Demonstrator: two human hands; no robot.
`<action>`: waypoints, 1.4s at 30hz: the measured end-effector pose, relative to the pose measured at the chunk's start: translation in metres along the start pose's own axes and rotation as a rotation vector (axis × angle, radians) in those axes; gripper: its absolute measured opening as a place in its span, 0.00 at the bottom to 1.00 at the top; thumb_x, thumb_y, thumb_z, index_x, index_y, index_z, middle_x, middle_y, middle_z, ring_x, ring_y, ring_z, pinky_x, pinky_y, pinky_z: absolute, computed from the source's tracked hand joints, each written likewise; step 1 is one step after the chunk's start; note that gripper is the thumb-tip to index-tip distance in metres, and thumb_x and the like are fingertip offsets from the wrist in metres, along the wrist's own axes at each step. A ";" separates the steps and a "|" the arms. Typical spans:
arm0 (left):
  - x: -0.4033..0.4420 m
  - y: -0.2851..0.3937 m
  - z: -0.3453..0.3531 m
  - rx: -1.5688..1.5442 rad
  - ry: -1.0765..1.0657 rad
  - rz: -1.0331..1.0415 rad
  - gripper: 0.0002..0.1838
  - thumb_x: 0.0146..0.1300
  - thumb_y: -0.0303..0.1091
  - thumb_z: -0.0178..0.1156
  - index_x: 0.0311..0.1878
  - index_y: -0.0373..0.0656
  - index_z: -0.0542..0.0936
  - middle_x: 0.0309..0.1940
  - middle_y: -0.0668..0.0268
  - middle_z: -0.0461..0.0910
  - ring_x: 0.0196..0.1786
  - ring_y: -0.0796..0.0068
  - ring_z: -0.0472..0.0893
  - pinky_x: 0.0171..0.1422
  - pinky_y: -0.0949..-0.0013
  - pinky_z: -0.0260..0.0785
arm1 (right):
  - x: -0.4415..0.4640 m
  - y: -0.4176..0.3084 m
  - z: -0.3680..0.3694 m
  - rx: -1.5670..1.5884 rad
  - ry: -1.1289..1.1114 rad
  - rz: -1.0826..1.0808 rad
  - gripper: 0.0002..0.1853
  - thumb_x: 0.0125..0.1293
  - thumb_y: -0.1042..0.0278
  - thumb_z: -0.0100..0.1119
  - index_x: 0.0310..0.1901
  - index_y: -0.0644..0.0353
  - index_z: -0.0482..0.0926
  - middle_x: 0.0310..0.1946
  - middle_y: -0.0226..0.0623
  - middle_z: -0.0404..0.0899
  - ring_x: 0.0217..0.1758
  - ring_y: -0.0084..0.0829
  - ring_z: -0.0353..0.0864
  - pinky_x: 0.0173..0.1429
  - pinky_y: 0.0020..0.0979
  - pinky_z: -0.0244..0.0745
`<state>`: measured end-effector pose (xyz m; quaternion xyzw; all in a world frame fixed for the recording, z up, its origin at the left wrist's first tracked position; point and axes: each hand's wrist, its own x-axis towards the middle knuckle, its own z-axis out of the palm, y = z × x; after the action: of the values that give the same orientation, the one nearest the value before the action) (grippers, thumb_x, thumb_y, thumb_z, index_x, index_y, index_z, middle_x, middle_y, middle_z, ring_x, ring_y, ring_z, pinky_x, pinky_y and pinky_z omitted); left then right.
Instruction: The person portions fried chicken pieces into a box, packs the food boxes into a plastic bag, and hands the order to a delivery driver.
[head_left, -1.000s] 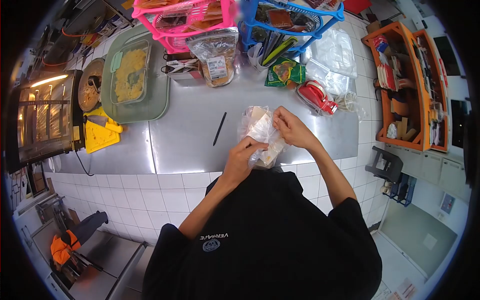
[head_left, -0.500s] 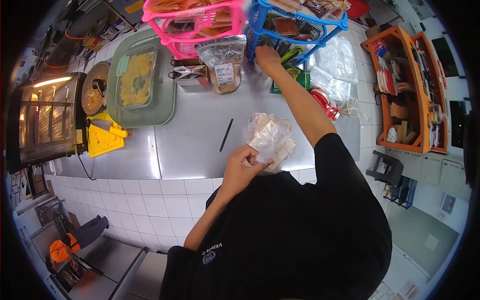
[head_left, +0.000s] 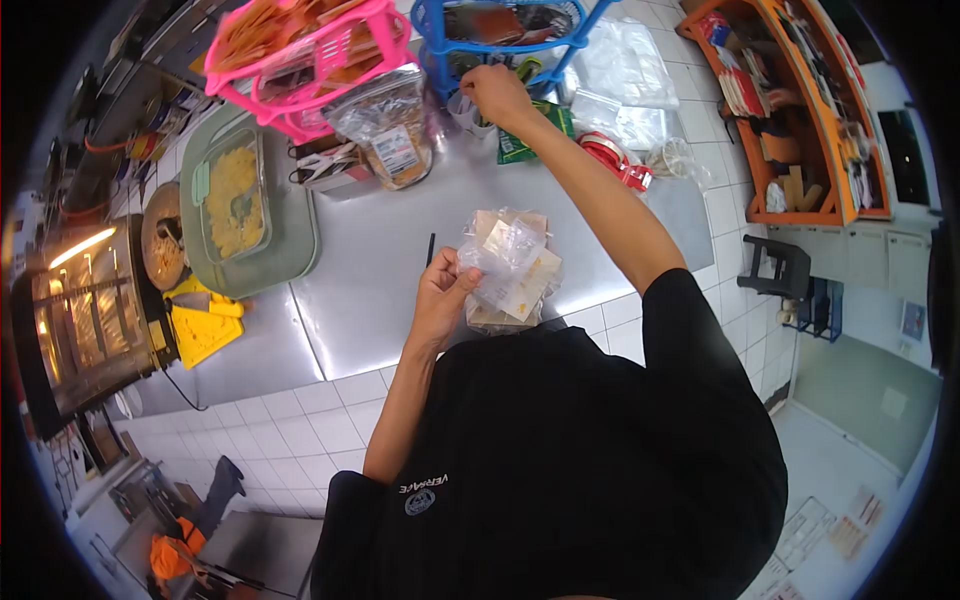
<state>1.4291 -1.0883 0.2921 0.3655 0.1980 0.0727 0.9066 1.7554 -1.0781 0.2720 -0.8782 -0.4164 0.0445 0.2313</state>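
My left hand point(head_left: 440, 296) pinches the edge of a clear plastic bag point(head_left: 510, 250). The bag lies over pale, flat packets at the front of the steel table. Beside that hand is a black pen point(head_left: 431, 248), partly covered. My right hand point(head_left: 498, 97) reaches forward to the foot of a blue basket rack point(head_left: 572, 52). Its fingers are curled down over a white cup point(head_left: 463, 108); whatever they hold is hidden. A green packet point(head_left: 535, 133) lies just under the right wrist.
Left of the blue rack stands a pink basket rack point(head_left: 335, 75) with a pouch of brown food point(head_left: 392, 140) before it. A lidded food container point(head_left: 232, 195) sits on a green tray point(head_left: 300, 225). Red tape rolls point(head_left: 610, 155) and clear bags point(head_left: 628, 70) are at right; an oven point(head_left: 85, 310) glows far left.
The view has shifted, so the racks sit further left. My left hand has lifted the bag's edge and covers part of the pen. My right hand stays at the blue rack, fingers now over the cup.
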 end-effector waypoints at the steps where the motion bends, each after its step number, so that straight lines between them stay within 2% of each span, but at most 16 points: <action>1: 0.002 0.006 0.012 0.006 -0.015 -0.007 0.10 0.64 0.27 0.67 0.40 0.44 0.73 0.37 0.70 0.81 0.41 0.84 0.77 0.50 0.74 0.70 | -0.003 -0.001 -0.008 0.070 0.062 0.007 0.09 0.63 0.65 0.62 0.40 0.59 0.86 0.38 0.46 0.85 0.43 0.50 0.84 0.50 0.47 0.78; 6: 0.004 0.019 0.025 0.425 0.018 -0.034 0.13 0.64 0.32 0.69 0.47 0.40 0.77 0.36 0.70 0.81 0.37 0.84 0.76 0.38 0.72 0.69 | -0.061 -0.009 -0.058 0.397 0.236 0.067 0.08 0.64 0.69 0.63 0.40 0.65 0.83 0.36 0.44 0.87 0.38 0.41 0.86 0.45 0.35 0.80; 8: 0.006 0.023 0.030 0.651 0.079 -0.033 0.13 0.63 0.34 0.69 0.46 0.39 0.79 0.36 0.69 0.81 0.35 0.81 0.77 0.35 0.71 0.68 | -0.094 -0.001 -0.079 0.835 0.124 0.325 0.07 0.68 0.71 0.61 0.40 0.67 0.79 0.41 0.45 0.86 0.42 0.34 0.87 0.46 0.30 0.81; 10: 0.005 0.030 0.048 0.868 0.118 -0.035 0.13 0.62 0.36 0.70 0.45 0.39 0.82 0.35 0.67 0.81 0.33 0.77 0.77 0.33 0.70 0.66 | -0.131 0.014 -0.093 1.010 0.169 0.344 0.07 0.70 0.71 0.59 0.41 0.66 0.76 0.45 0.48 0.85 0.46 0.36 0.86 0.48 0.31 0.82; 14: 0.000 0.041 0.079 1.336 0.136 0.278 0.12 0.59 0.36 0.70 0.39 0.37 0.84 0.31 0.63 0.75 0.32 0.64 0.74 0.40 0.65 0.66 | -0.197 0.061 -0.131 1.313 0.195 0.360 0.06 0.74 0.71 0.54 0.41 0.62 0.69 0.54 0.58 0.79 0.57 0.45 0.82 0.57 0.40 0.82; 16: 0.001 0.039 0.098 1.542 0.189 0.510 0.10 0.57 0.30 0.68 0.40 0.36 0.84 0.34 0.59 0.70 0.36 0.60 0.72 0.48 0.58 0.65 | -0.224 0.087 -0.158 1.302 0.227 0.400 0.06 0.74 0.72 0.53 0.42 0.64 0.68 0.53 0.59 0.78 0.57 0.46 0.82 0.57 0.39 0.83; 21: -0.002 0.021 0.126 1.565 0.325 0.481 0.10 0.56 0.21 0.62 0.43 0.36 0.82 0.41 0.57 0.73 0.43 0.58 0.76 0.51 0.59 0.68 | -0.278 0.176 -0.231 1.220 0.299 0.451 0.05 0.75 0.72 0.50 0.41 0.63 0.66 0.49 0.57 0.80 0.57 0.48 0.82 0.59 0.41 0.82; 24: 0.001 0.006 0.136 1.400 0.422 0.380 0.13 0.58 0.18 0.58 0.48 0.36 0.79 0.46 0.57 0.77 0.50 0.59 0.78 0.54 0.63 0.71 | -0.302 0.239 -0.255 1.283 0.314 0.555 0.04 0.76 0.73 0.49 0.41 0.61 0.66 0.39 0.46 0.79 0.46 0.40 0.84 0.48 0.38 0.84; 26: 0.002 -0.003 0.131 1.378 0.464 0.366 0.13 0.58 0.19 0.59 0.47 0.36 0.78 0.45 0.56 0.77 0.50 0.60 0.78 0.53 0.63 0.71 | -0.316 0.282 -0.256 1.414 0.098 0.639 0.02 0.74 0.73 0.51 0.44 0.59 0.69 0.29 0.32 0.72 0.31 0.27 0.77 0.37 0.28 0.76; 27: 0.000 -0.002 0.129 1.373 0.505 0.274 0.12 0.59 0.20 0.60 0.47 0.37 0.77 0.44 0.57 0.78 0.50 0.60 0.78 0.54 0.63 0.70 | -0.321 0.292 -0.246 1.428 0.088 0.648 0.02 0.74 0.73 0.51 0.44 0.59 0.69 0.29 0.32 0.72 0.31 0.27 0.77 0.37 0.28 0.76; 29: 0.006 -0.002 0.150 1.368 0.556 0.192 0.11 0.60 0.22 0.61 0.47 0.38 0.77 0.43 0.57 0.78 0.50 0.60 0.78 0.55 0.64 0.69 | -0.313 0.296 -0.222 0.715 0.030 0.591 0.10 0.71 0.70 0.57 0.51 0.58 0.73 0.24 0.27 0.67 0.25 0.22 0.65 0.31 0.25 0.65; 31: 0.013 0.006 0.185 1.674 0.711 0.024 0.12 0.59 0.23 0.64 0.45 0.39 0.76 0.40 0.57 0.78 0.52 0.58 0.76 0.58 0.62 0.67 | -0.306 0.282 -0.211 0.470 -0.013 0.459 0.19 0.66 0.69 0.61 0.58 0.57 0.73 0.21 0.29 0.65 0.25 0.23 0.67 0.32 0.28 0.67; 33: 0.007 0.007 0.190 1.799 0.595 0.106 0.14 0.56 0.23 0.66 0.46 0.40 0.75 0.42 0.57 0.74 0.48 0.57 0.74 0.58 0.60 0.67 | -0.302 0.287 -0.198 0.416 -0.092 0.519 0.21 0.65 0.66 0.64 0.59 0.57 0.75 0.24 0.35 0.68 0.26 0.30 0.71 0.34 0.32 0.69; 35: 0.001 0.009 0.221 2.175 0.554 0.052 0.19 0.52 0.19 0.65 0.48 0.41 0.77 0.51 0.57 0.72 0.56 0.54 0.73 0.62 0.54 0.66 | -0.301 0.300 -0.172 0.297 0.116 0.347 0.16 0.64 0.68 0.66 0.53 0.61 0.80 0.28 0.35 0.73 0.25 0.25 0.68 0.32 0.29 0.67; 38: 0.065 -0.024 0.288 1.766 0.189 0.347 0.27 0.53 0.22 0.66 0.59 0.43 0.76 0.63 0.55 0.71 0.68 0.50 0.69 0.72 0.56 0.60 | -0.299 0.293 -0.179 0.307 0.225 0.253 0.09 0.67 0.71 0.62 0.46 0.64 0.83 0.36 0.39 0.79 0.26 0.29 0.73 0.31 0.29 0.67; 42: 0.210 -0.161 0.303 1.409 -0.170 0.628 0.23 0.58 0.33 0.67 0.57 0.38 0.77 0.57 0.54 0.77 0.61 0.52 0.75 0.66 0.58 0.68 | -0.297 0.293 -0.183 0.359 0.311 0.183 0.07 0.67 0.72 0.61 0.44 0.63 0.83 0.42 0.42 0.81 0.37 0.38 0.81 0.39 0.33 0.74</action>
<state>1.7436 -1.3390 0.3148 0.8991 0.0145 0.1548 0.4092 1.8205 -1.5289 0.2714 -0.8535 -0.2800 0.0029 0.4395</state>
